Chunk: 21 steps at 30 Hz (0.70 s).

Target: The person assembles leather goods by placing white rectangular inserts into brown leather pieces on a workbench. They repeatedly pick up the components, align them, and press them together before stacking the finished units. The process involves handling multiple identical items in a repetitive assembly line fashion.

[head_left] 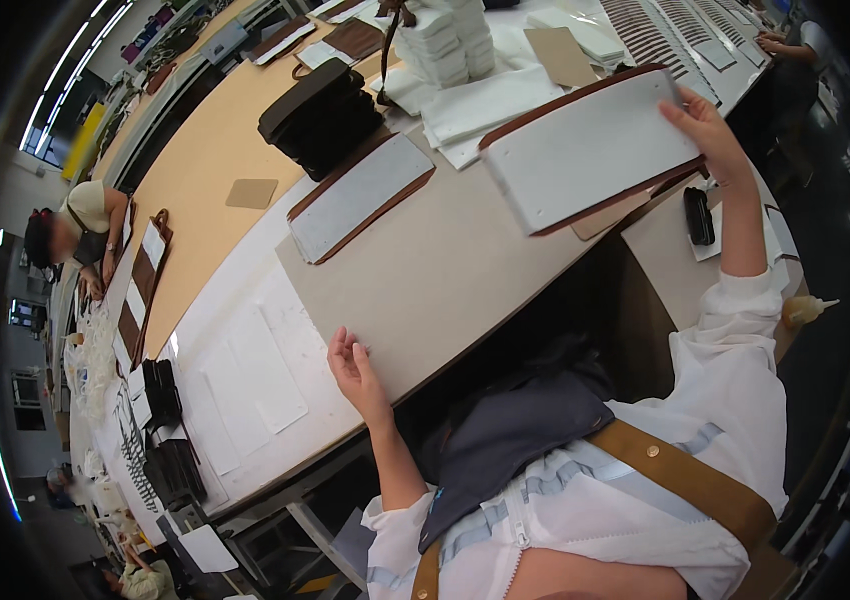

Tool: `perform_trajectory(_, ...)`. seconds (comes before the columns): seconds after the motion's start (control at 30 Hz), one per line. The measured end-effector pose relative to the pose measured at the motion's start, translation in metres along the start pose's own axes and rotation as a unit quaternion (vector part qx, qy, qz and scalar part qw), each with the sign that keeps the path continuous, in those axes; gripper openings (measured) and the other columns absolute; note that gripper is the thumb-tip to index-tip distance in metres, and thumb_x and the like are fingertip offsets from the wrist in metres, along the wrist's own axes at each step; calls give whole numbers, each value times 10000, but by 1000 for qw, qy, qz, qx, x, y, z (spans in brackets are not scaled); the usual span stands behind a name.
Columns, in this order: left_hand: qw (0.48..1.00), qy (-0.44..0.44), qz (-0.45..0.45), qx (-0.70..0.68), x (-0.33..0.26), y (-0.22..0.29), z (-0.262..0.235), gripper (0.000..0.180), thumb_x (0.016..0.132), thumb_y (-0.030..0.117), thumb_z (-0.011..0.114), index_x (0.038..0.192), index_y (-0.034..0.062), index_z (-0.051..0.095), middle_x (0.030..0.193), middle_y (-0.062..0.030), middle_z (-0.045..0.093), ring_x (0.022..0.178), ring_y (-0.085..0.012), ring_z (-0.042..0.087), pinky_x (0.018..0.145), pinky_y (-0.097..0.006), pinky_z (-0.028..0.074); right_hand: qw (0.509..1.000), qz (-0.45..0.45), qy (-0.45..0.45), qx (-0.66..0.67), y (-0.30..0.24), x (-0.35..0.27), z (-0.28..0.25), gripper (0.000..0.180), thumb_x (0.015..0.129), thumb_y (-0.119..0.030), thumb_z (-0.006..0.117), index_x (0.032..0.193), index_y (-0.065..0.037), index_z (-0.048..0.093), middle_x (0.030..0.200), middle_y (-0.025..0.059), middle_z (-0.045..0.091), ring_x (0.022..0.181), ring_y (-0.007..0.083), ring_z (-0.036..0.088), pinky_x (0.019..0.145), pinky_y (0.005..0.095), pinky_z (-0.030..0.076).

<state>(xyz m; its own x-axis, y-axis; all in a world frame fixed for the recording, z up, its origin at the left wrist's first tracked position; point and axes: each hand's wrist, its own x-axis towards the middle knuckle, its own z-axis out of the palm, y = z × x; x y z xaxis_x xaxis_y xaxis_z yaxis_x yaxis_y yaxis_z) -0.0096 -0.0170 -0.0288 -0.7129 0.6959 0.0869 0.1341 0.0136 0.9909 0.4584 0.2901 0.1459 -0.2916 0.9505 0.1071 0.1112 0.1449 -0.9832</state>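
Note:
Between the thumb and fingers of my right hand (700, 130) is the right end of a long brown leather panel with a white backing sheet (595, 150), tilted above the table. My left hand (353, 370) rests near the table's front edge, fingers loosely spread and nothing in it. Beyond that hand, a second, similar white-backed brown panel (363, 195) lies on the grey board (445, 270). Black stacked pieces (320, 120) stand just behind this second panel.
White padded sheets (450, 45) are piled at the back. A small black object (700, 217) lies right, near a squeeze bottle (807, 311). Dark bundles (170, 440) line the left side. A person (95, 225) leans over the table at far left.

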Motion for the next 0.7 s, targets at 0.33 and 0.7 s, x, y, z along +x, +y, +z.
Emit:
perform_trajectory(0.33,993,38,76,85,-8,1,11,307,1015,68,564,1313,13,609,1280,-88,571,1109,-163,577,918,-307,486,896,-49,76,-435,115,51,-17,688,920,-383,747,1427,16,509,1367,232,583,1266,342,570,1084,390,435)
perform_trajectory(0.7,996,80,38,26,-14,0,11,255,1032,240,652,893,27,639,780,41,571,710,-38,473,644,-207,378,881,-350,-175,-266,107,88,317,168,907,-150,692,1013,-19,697,1070,146,693,1051,347,633,949,439,486)
